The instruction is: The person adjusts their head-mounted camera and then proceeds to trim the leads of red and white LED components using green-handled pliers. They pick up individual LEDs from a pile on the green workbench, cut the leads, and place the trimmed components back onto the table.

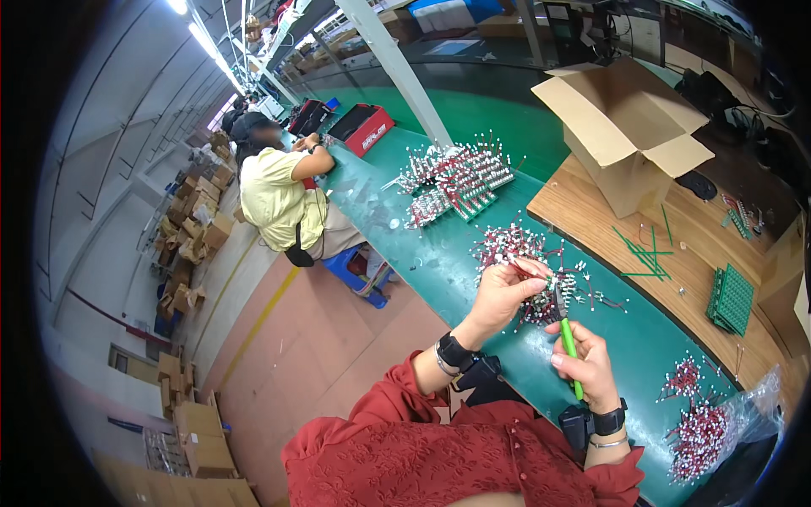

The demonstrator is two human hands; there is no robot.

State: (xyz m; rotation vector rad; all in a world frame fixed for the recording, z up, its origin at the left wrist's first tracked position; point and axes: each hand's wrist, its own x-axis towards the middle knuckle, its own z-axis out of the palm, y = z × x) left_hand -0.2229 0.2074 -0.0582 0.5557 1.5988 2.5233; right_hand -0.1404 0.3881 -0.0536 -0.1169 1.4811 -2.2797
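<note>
My left hand (498,300) is closed, pinching a small wired connector (530,268) with red leads between thumb and fingertips. In my right hand (591,369) is a pair of pliers (568,340) with green handles, its metal jaws up against the piece in my left fingers. Whether the jaws are closed on it is too small to tell. Under both hands a loose heap of red-and-white wired connectors (509,242) spreads over the green worktable (418,269). Beyond it stand green boards (473,186) filled with rows of the same parts.
An open cardboard box (621,139) stands on a wooden board (574,198) at the right, near green strips (649,264) and stacked green panels (731,300). A plastic bag (748,414) of wired connectors lies near right. Another person (283,198) sits farther along, by a red bin (363,131).
</note>
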